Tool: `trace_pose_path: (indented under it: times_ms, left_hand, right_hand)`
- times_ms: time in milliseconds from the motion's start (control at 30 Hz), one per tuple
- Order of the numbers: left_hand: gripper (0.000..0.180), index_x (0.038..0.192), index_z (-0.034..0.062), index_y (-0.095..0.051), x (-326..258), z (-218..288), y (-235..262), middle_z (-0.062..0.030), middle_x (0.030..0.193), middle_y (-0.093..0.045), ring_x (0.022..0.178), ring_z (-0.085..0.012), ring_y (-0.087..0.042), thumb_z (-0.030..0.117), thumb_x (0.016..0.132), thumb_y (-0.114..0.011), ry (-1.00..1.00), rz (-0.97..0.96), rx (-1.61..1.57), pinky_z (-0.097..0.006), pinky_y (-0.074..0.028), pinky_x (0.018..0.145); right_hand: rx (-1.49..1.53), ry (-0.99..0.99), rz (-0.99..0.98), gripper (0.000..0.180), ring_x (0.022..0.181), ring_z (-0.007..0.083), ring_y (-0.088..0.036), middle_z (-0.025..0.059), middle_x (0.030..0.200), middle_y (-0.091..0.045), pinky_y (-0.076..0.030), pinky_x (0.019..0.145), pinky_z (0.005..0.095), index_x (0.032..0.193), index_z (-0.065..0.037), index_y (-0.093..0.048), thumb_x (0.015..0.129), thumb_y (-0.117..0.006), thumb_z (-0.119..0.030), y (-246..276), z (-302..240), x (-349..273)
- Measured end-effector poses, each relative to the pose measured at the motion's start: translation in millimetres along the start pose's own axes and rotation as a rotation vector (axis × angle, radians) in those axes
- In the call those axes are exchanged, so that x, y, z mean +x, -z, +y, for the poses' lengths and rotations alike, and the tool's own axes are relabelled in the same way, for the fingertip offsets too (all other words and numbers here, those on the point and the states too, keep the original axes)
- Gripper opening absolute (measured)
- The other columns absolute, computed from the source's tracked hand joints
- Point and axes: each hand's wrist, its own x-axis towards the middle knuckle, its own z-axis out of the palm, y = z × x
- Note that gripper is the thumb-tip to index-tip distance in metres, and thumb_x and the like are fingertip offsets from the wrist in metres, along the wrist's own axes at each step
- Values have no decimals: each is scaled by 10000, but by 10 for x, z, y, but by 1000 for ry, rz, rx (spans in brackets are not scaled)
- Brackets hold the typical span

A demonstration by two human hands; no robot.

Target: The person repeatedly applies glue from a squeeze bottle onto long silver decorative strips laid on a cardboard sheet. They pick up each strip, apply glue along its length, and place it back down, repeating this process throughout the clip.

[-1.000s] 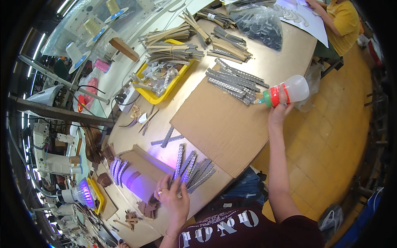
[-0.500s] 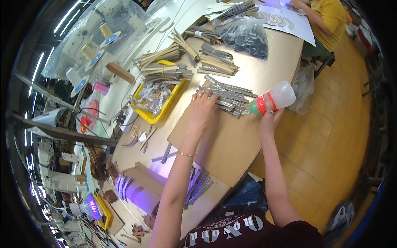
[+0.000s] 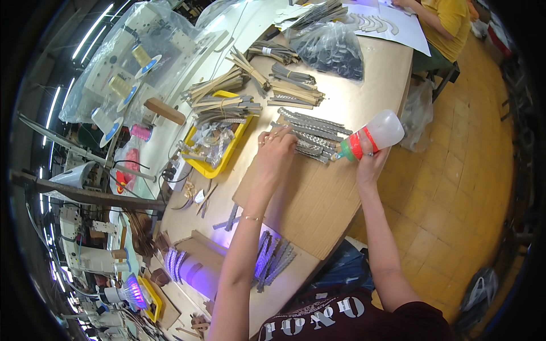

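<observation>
Cluttered desk [image 3: 364, 96] under you: your left hand [image 3: 277, 152] presses flat, grip apart, on grey strips [image 3: 310, 139]; just right, your right hand [image 3: 368, 162] stays clamped round the squeeze bottle [image 3: 372, 135].

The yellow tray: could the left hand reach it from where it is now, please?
Probably yes: the left hand rests on the grey strips, and the yellow tray lies just beside it with nothing between.

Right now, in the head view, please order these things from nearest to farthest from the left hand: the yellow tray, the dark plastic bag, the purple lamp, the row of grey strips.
1. Row of grey strips: under the left hand, touching its fingers.
2. Yellow tray: just to the hand's left.
3. Dark plastic bag: far side of the table.
4. Purple lamp: lower left, near the person.
</observation>
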Motion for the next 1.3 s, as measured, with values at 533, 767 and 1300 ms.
trace_pose_path:
  times_ms: [533,767,1300]
  left_hand:
    - [184,1049,21,-666,-1292,1193,-115,-149,979,-610,804,-299,-612,42,869,-636,405,-1,-433,-373,-500,698]
    - [315,1151,34,-621,-1614,1314,-33,-176,1292,-539,1147,-368,-529,99,845,-657,329,30,-128,-488,-383,990]
    - [842,1448,64,-373,-1794,1749,-185,-145,1540,-280,1429,-351,-226,567,814,-604,415,-377,67,-473,-142,1159]
  right_hand:
    - [323,-89,49,357,881,125,-570,39,994,-568,-484,797,291,1124,-25,-534,864,-684,-219,65,150,50]
    - [-86,32,-150,373,850,140,-567,54,965,-575,-479,791,313,1063,-24,-542,808,-744,-207,358,-196,-288]
    - [-559,308,-420,307,827,176,-592,69,921,-617,-479,776,306,1007,2,-590,801,-766,-142,344,-517,-661]
